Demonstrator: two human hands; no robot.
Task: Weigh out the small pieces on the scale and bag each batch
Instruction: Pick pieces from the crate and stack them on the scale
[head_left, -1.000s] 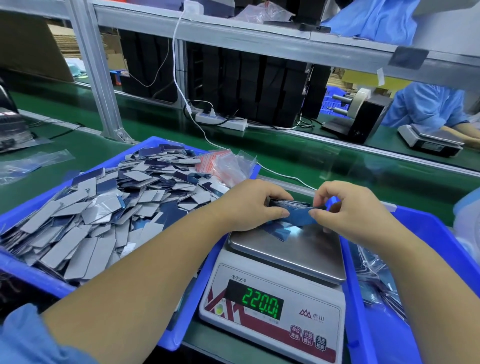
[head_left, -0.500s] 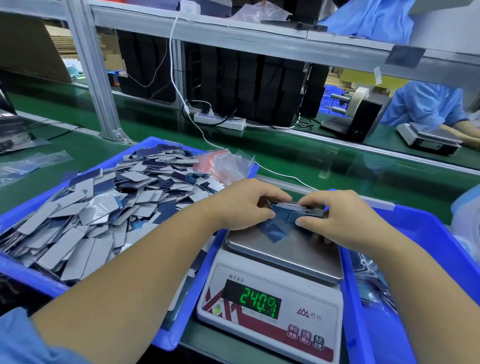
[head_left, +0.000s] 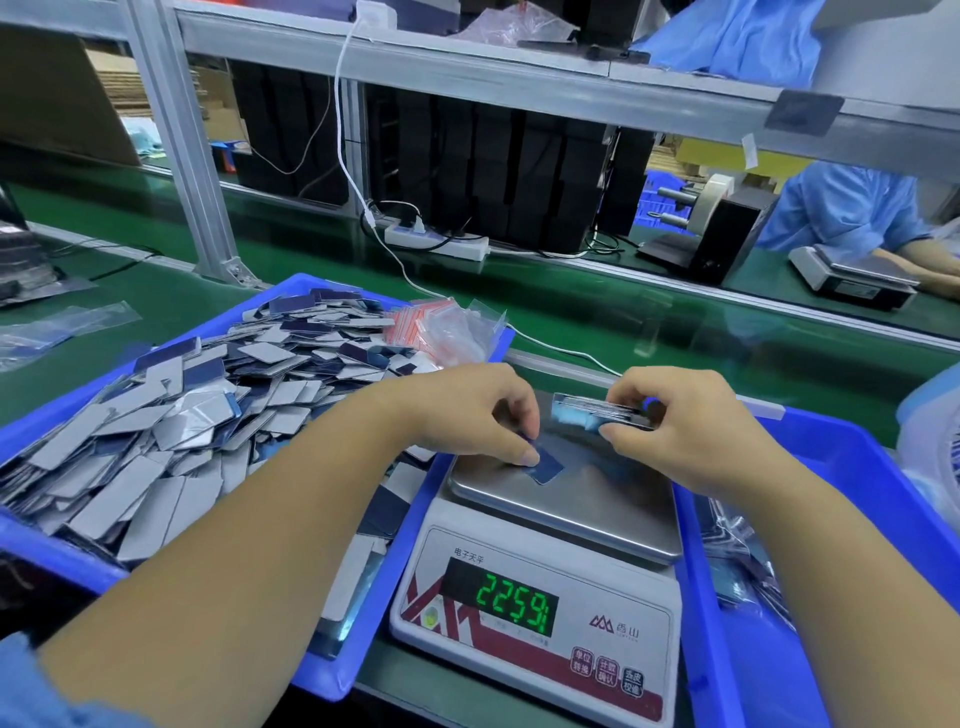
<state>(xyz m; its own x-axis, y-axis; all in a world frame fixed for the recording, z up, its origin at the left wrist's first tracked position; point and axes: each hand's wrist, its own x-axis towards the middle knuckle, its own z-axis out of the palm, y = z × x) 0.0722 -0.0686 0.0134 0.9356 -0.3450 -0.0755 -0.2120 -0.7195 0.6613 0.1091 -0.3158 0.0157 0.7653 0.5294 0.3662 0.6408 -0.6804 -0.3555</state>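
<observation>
Above the scale (head_left: 545, 545), right hand (head_left: 691, 441) pinching a stack (head_left: 597, 413).

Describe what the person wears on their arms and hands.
Both hands, left and right, are bare: no gloves, rings or watch visible. The forearms are bare too. A light blue sleeve shows at the left upper arm; no right sleeve is in view.
</observation>
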